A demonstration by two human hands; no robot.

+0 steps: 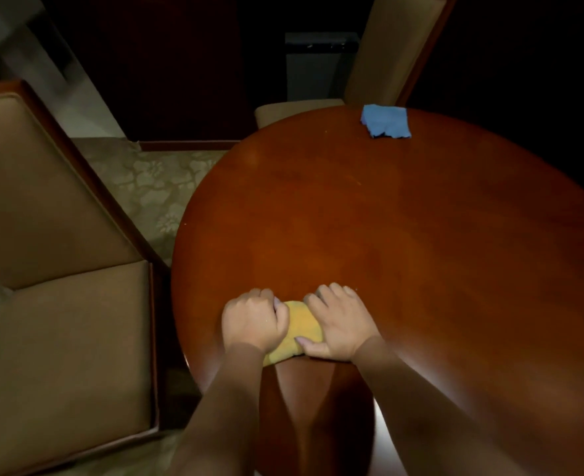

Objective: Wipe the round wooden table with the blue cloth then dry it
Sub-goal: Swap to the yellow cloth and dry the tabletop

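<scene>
Blue cloth (386, 121) parked at worktop (403, 235) far edge; looks like drying stage. Both hands, left (254, 319) and right (340, 322), clamp yellow cloth (302, 329) at near edge.

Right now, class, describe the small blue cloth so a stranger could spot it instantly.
Find the round wooden table. At its far edge, by the tan upholstered chair, lies the crumpled blue cloth, untouched. The yellow cloth sits under both hands at the near edge.
</scene>
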